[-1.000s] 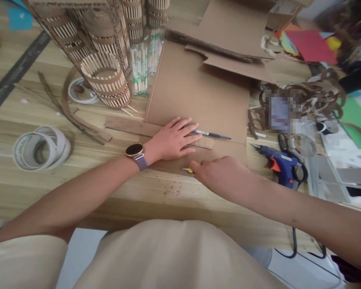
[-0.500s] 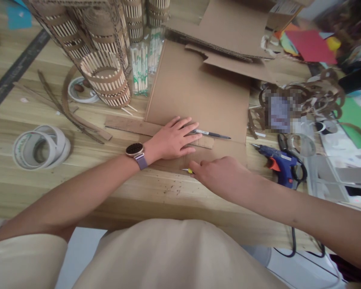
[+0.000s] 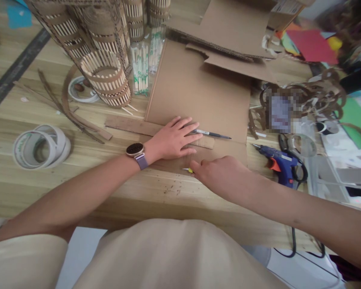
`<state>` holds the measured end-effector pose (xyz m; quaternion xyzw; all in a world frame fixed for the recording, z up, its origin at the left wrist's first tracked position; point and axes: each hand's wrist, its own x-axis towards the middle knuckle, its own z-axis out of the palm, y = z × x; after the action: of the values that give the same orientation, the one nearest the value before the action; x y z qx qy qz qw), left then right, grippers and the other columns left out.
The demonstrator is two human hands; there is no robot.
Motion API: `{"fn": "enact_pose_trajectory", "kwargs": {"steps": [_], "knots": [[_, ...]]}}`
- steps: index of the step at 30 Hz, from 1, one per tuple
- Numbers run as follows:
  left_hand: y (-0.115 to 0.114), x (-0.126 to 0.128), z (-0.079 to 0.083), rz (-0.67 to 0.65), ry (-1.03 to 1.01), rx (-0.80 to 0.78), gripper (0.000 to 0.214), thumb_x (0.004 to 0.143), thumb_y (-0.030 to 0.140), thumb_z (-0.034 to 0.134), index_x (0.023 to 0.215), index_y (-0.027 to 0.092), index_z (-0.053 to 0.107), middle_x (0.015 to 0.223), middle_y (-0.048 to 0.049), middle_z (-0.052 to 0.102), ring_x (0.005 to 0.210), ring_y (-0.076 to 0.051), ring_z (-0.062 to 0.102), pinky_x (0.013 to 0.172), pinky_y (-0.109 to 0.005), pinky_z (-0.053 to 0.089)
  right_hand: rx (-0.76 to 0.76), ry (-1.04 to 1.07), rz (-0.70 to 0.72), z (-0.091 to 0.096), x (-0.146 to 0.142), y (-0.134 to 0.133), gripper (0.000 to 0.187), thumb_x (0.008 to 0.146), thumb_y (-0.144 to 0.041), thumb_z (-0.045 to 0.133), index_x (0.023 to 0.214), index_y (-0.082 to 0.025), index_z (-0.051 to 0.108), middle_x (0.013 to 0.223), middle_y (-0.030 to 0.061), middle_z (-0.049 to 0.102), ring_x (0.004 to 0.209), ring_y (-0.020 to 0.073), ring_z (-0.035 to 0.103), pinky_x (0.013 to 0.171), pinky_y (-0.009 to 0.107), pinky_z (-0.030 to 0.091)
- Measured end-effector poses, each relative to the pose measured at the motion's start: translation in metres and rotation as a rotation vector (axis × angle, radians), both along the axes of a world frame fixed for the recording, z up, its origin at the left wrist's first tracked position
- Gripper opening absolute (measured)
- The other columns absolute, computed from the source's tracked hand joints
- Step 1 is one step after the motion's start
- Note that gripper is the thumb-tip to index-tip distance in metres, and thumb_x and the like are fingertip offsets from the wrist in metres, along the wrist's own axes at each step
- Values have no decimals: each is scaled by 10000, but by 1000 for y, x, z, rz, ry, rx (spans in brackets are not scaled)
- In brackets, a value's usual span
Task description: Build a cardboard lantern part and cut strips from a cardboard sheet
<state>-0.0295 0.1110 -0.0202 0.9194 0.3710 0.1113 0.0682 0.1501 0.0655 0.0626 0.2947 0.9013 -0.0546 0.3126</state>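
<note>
- Left hand: flat, palm down, fingers spread; gripping nothing, lying across a narrow cardboard strip.
- Strip: partly over the large cardboard sheet, its left end out past the sheet.
- Pen: on the sheet beside the strip, one end under the left fingers.
- Right hand: curled closed around a small yellow tool, mostly hidden; thin pale tip pointing left, near the sheet's close edge. Cannot tell if tip touches cardboard.
- Blue glue gun: on bench, right of the sheet.
- Dark crumbs: on bench, just below the tool.
- Tape rolls: far left, leaning together.
</note>
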Motion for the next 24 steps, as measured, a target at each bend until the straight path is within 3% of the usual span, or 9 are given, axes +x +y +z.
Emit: {"fn": "enact_pose_trajectory", "kwargs": {"steps": [7,14,21,24], "knots": [[0,0,0,-2,2,-6,551,966,514,455,1419,203,507,1552,-130,381,1440,-350,291,1171,-533,206,-20,-44,-22,5,-7,0,350,827,-17,494,1138,-127,612,722,77,704,559,207,660,436,269,305],[-1,0,1,10,25,7,556,970,518,436,1428,208,495,1553,-119,383,1439,-339,290,1176,-510,191,-11,-106,-8,1,-10,4,488,744,36,553,1181,-176,601,729,74,727,620,252,705,442,263,311],[2,2,3,29,82,-25,574,957,534,455,1442,227,477,1573,-103,353,1452,-315,264,1186,-494,169,15,-97,15,-11,-7,10,455,753,26,548,1134,-210,629,764,75,748,678,294,730,449,298,346],[1,1,4,8,46,-13,580,955,540,453,1437,218,484,1567,-105,363,1447,-327,273,1186,-504,183,15,-84,1,-3,-10,9,442,763,14,530,1147,-179,637,732,73,734,634,274,711,449,301,353]]}}
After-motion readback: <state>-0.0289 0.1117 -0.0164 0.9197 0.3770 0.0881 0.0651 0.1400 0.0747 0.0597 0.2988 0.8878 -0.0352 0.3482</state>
